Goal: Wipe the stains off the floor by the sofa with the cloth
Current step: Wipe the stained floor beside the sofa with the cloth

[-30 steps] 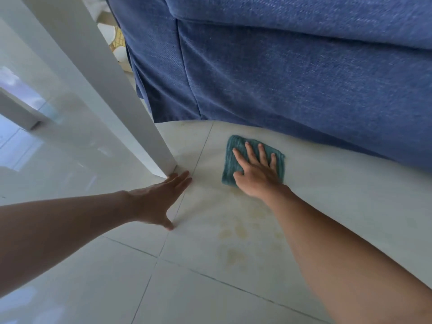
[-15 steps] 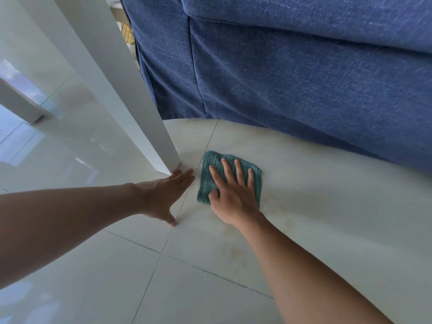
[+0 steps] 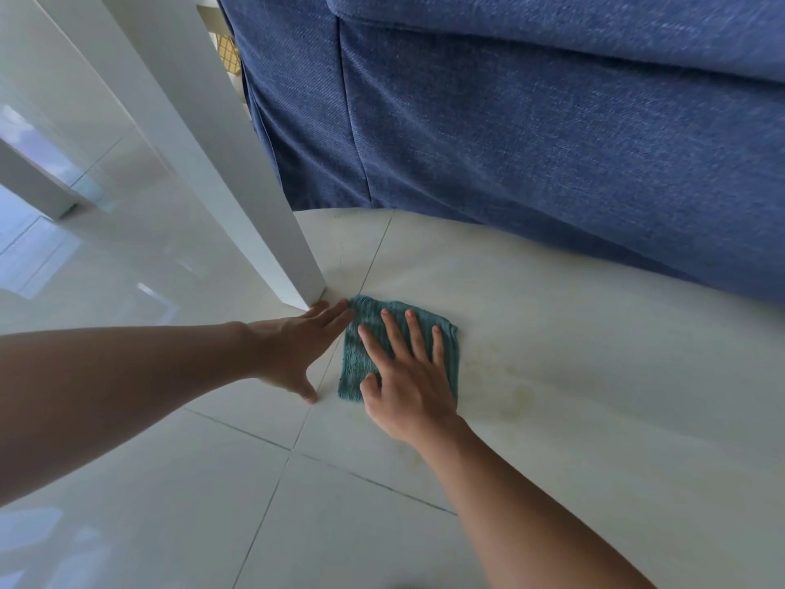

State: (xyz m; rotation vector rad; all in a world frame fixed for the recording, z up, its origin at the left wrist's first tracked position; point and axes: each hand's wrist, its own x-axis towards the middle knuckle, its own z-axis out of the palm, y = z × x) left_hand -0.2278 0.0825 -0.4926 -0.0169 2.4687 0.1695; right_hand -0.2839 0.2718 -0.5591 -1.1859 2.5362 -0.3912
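- Stains point(image 3: 516, 395) lie to the right of our cloth point(image 3: 361, 359), as faint yellowish smears on the pale floor point(image 3: 594, 333), between the cloth and the blue sofa point(image 3: 552, 142) front.
- Our right hand point(image 3: 408, 376) rests flat on the folded teal cloth, fingers point(image 3: 393, 331) spread and palm down; it presses the cloth to the tile rather than clenching it.
- Our left hand point(image 3: 297, 346) is flat on the bare tile just left of the cloth, fingers together, holding nothing, and seems to prop us up. Its fingertips reach the cloth's upper left corner, by the foot of the white table leg point(image 3: 238, 197).
- We judge that the cloth has reached the left end of its stroke: the table leg and our left hand close off that side.
- So the next pass, as we read it, should run rightward, roughly along the sofa front, since the smears stretch that way.
- Our right hand is the nearer one and already sits on the cloth, so it should do the work.
- More faint marks may sit near our right wrist, but we cannot tell for certain.
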